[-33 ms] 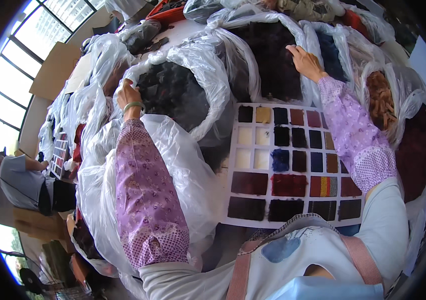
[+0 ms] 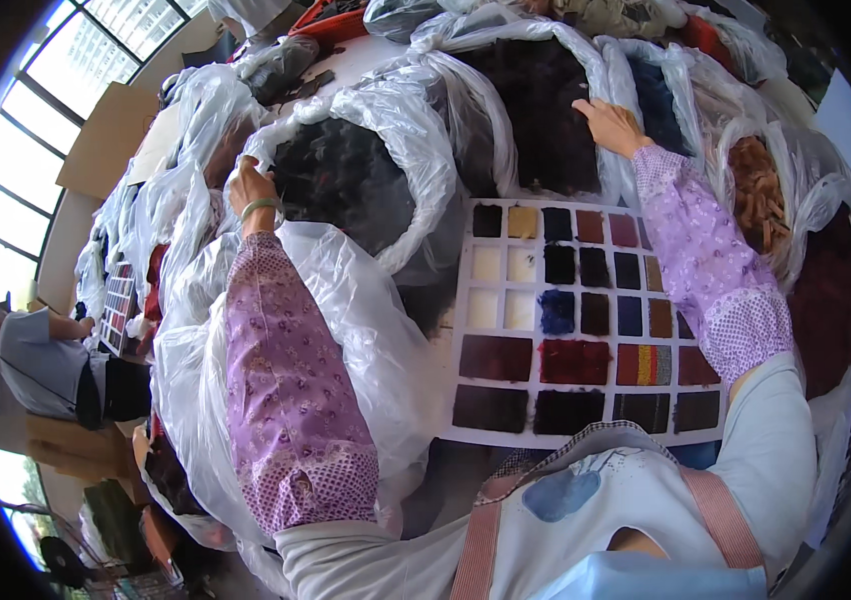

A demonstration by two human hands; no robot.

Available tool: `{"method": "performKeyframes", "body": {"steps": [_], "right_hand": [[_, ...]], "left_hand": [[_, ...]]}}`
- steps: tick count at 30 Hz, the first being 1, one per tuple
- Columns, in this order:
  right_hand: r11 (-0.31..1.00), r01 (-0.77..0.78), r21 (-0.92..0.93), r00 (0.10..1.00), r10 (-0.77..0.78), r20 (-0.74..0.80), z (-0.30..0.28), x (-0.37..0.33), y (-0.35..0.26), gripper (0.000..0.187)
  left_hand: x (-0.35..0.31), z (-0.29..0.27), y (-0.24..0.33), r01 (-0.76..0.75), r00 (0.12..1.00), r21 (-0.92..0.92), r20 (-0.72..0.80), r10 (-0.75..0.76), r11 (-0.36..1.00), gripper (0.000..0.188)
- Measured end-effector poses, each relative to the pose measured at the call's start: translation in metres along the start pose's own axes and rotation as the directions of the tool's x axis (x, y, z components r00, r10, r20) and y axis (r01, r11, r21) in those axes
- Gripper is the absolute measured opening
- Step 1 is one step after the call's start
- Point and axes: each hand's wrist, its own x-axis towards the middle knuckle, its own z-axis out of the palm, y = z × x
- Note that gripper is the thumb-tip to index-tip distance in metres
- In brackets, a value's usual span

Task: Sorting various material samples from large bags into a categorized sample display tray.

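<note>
My left hand [image 2: 253,188] is closed at the left rim of a clear plastic bag [image 2: 428,125], beside the dark, fluffy material [image 2: 346,185] inside it. Whatever its fingers hold, if anything, is hidden. Above another open bag of blackish-maroon fluff [image 2: 538,115] is my right hand [image 2: 614,127], fingers bent and pressed together near its right rim. I cannot make out anything in that hand. In front of me, between my forearms, lies a white board [image 2: 491,437] set with rows of coloured fibre swatches. My right sleeve covers part of its right side.
More plastic bags hold blue fluff [image 2: 661,110], orange-brown fibre [image 2: 758,190] and dark red fluff [image 2: 826,300]. A bunched clear bag [image 2: 366,330] bulges beside my left forearm. At far left a co-worker [image 2: 41,350] stands near another swatch board [image 2: 118,312]. A red container [image 2: 331,28] sits at the back.
My left hand has shifted very slightly left and down. Flat dark pieces seen in the left bag now look like blurred fluff. The right hand stays almost in place.
</note>
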Motion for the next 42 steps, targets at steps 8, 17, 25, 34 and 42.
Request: {"method": "performKeyframes", "body": {"steps": [8, 17, 25, 34, 42], "right_hand": [[0.825, 0.329, 0.459, 0.942, -0.250, -0.225, -0.043, -0.086, -0.125, 0.023], [0.780, 0.608, 0.144, 0.787, -0.570, -0.237, -0.020, -0.133, -0.167, 0.021], [0.705, 0.329, 0.628, 0.928, -0.364, -0.078, -0.023, -0.140, -0.162, 0.022], [0.741, 0.116, 0.661, 0.969, -0.230, 0.088, -0.022, -0.121, -0.155, 0.035], [0.750, 0.292, 0.593, 0.885, -0.447, 0.130, -0.023, -0.111, -0.154, 0.038]], "left_hand": [[-0.044, -0.057, 0.041, 0.161, 0.965, -0.254, 0.245, -0.098, 0.954, 0.040], [-0.135, -0.072, 0.080, 0.150, 0.911, -0.717, 0.368, 0.186, 0.680, 0.033], [-0.157, -0.052, 0.068, 0.230, 0.878, -0.764, 0.430, 0.210, 0.603, 0.035], [-0.163, -0.053, 0.070, 0.256, 0.839, -0.788, 0.469, 0.277, 0.560, 0.033], [-0.174, -0.043, 0.079, 0.282, 0.791, -0.795, 0.509, 0.339, 0.537, 0.037]]}}
